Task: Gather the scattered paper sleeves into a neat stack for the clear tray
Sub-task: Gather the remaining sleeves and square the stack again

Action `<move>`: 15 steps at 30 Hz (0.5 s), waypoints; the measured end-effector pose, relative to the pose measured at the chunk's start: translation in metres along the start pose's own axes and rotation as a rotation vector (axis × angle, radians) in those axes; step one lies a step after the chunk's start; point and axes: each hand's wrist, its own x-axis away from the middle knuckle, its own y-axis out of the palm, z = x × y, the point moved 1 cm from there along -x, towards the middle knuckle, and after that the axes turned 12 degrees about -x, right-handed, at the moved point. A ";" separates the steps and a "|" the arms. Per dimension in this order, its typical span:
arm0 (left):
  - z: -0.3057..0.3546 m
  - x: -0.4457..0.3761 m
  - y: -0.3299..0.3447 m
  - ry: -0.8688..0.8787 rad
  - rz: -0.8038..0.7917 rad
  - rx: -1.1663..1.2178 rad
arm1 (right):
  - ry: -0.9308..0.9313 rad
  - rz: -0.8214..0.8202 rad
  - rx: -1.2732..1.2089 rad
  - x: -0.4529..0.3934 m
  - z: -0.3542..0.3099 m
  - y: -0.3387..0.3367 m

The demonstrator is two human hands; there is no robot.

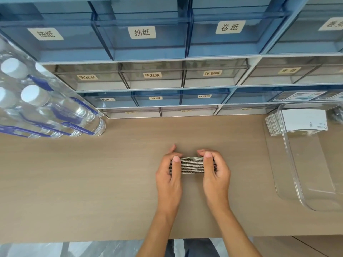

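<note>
A stack of paper sleeves (192,165) stands on edge on the wooden table, its layered edges facing me. My left hand (169,175) grips its left end and my right hand (216,173) grips its right end, thumbs on top, fingers behind. The clear tray (295,164) sits at the right edge of the table, apart from my hands. Inside its far end lies another pile of white sleeves (304,121).
A shrink-wrapped pack of water bottles (42,104) stands at the left rear. Labelled blue and clear drawers (154,75) fill the wall behind the table. The table's front edge (92,240) runs below my forearms.
</note>
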 end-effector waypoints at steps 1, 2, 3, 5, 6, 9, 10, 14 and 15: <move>0.002 -0.001 0.000 -0.005 0.010 -0.014 | 0.003 -0.005 0.014 -0.001 0.000 -0.001; 0.004 -0.002 0.000 -0.006 0.016 -0.031 | 0.008 -0.008 0.017 -0.002 -0.001 -0.001; 0.005 -0.002 0.000 -0.004 0.015 -0.047 | 0.013 -0.009 0.019 -0.002 -0.001 -0.001; 0.006 -0.002 -0.001 0.000 0.008 -0.064 | 0.019 -0.009 0.031 -0.003 -0.002 0.000; 0.007 -0.002 -0.002 0.008 0.010 -0.067 | 0.014 -0.011 0.037 -0.002 -0.002 0.000; 0.008 -0.005 -0.005 0.045 0.013 -0.066 | -0.015 -0.008 0.042 -0.001 -0.002 0.000; 0.006 -0.006 -0.005 0.037 0.003 -0.067 | -0.010 -0.010 0.039 -0.001 -0.001 0.000; 0.002 -0.007 -0.003 -0.001 -0.012 -0.062 | 0.000 -0.027 0.053 0.000 0.003 0.000; 0.003 -0.006 -0.003 0.000 -0.007 -0.055 | -0.003 -0.027 0.051 -0.001 0.002 0.000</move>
